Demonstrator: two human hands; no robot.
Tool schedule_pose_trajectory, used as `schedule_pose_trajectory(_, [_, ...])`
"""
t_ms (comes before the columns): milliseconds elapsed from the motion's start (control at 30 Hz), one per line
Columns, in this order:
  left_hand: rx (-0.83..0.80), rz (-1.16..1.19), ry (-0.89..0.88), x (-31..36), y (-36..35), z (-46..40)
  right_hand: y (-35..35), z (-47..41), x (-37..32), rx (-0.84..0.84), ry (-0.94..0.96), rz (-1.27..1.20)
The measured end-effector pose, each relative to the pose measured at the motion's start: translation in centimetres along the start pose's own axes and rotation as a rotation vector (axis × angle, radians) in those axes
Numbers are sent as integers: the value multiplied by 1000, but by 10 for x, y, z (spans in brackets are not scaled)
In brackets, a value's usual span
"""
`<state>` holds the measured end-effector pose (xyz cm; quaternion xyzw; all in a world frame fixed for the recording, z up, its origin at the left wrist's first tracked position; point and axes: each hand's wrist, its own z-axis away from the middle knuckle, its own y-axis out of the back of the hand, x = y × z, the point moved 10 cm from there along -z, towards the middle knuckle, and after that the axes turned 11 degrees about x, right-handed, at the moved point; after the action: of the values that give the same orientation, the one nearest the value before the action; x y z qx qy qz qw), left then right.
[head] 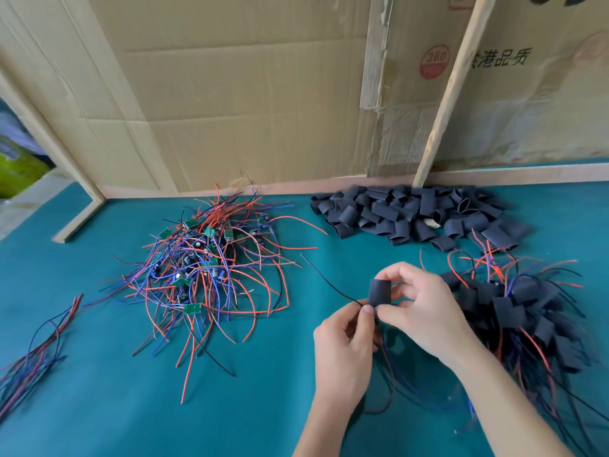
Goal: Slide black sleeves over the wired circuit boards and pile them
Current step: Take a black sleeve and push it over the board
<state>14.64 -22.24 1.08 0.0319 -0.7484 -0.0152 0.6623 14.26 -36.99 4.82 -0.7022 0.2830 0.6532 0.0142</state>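
Observation:
My right hand (425, 308) pinches a black sleeve (380, 292) held upright between thumb and forefinger. Just below it my left hand (346, 351) pinches the wires of a board; the board itself is hidden inside the sleeve or behind my fingers. A black wire (329, 282) runs up-left from my fingers, and red and blue wires hang down under my hands. A tangled heap of bare green circuit boards with red, blue and black wires (204, 272) lies at centre left. Loose black sleeves (412, 216) are heaped at the back right. Sleeved boards (520, 311) are piled at the right.
Everything lies on a teal table cover (131, 407). A loose bundle of wires (36, 354) lies at the left edge. Cardboard sheets (247, 94) and wooden slats (451, 94) wall off the back of the table, with a wooden frame corner (79, 222) at the back left.

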Motion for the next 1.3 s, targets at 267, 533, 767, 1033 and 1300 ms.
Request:
schedule_pose_trajectory(267, [-4, -85, -44, 5, 0, 1, 0, 1, 2, -189, -108, -330])
schedule_pose_trajectory(533, [-39, 28, 21, 5, -5, 3, 0, 6, 1, -321, -141, -457])
schedule_pose_trajectory(767, [-18, 39, 30, 8, -3, 4, 2, 7, 7, -348, -195, -495])
schedule_pose_trajectory(1033, [-37, 8, 5, 7, -6, 5, -1, 7, 5, -351, -212, -521])
schedule_pose_trajectory(1300, [-65, -21, -16, 10, -8, 6, 44, -15, 15, 125, -196, -633])
